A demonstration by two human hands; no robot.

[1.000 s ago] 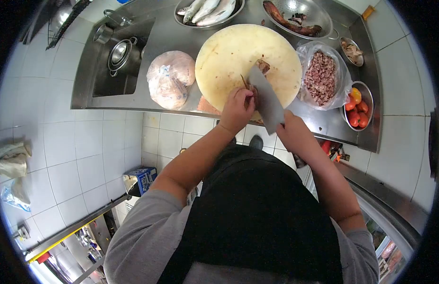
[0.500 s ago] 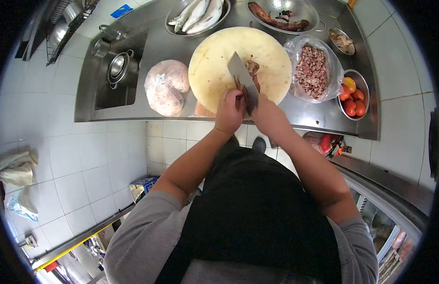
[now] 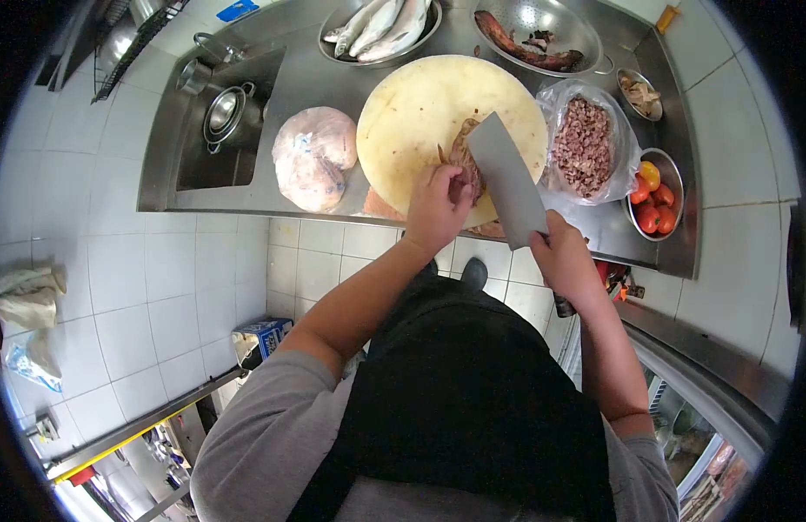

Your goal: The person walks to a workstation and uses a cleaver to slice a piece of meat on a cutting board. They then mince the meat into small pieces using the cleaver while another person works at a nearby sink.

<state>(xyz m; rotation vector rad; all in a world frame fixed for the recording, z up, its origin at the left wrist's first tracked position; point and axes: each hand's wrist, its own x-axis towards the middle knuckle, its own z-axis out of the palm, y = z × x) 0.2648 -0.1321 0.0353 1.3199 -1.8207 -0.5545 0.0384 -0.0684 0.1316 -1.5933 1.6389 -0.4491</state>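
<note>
My right hand (image 3: 566, 265) grips a cleaver (image 3: 510, 178) by its dark handle. The wide blade is turned flat towards me and slants over the front right of the round cutting board (image 3: 399, 113). On that board lies a brownish-red piece of cooked or cured meat (image 3: 463, 155), partly covered by the blade's edge. My left hand (image 3: 438, 209) is on its near end, fingers curled in and holding it; the fingertips are partly hidden. A thin strip sticks up beside these fingers. More meat (image 3: 487, 229) shows at the counter's edge beneath the blade.
Left of the board sits a bag of pale meat (image 3: 312, 161), then a sink (image 3: 216, 174) with pots. Behind are a bowl of fish (image 3: 381, 30) and a colander (image 3: 594, 35) with dark meat. Rightward lie diced meat (image 3: 584, 143) in plastic and a bowl of tomatoes (image 3: 655, 196).
My right hand has drawn the cleaver off the meat to the right, and its blade has turned flat. My left hand stays at the meat, its fingers slightly shifted. The view has moved a little.
</note>
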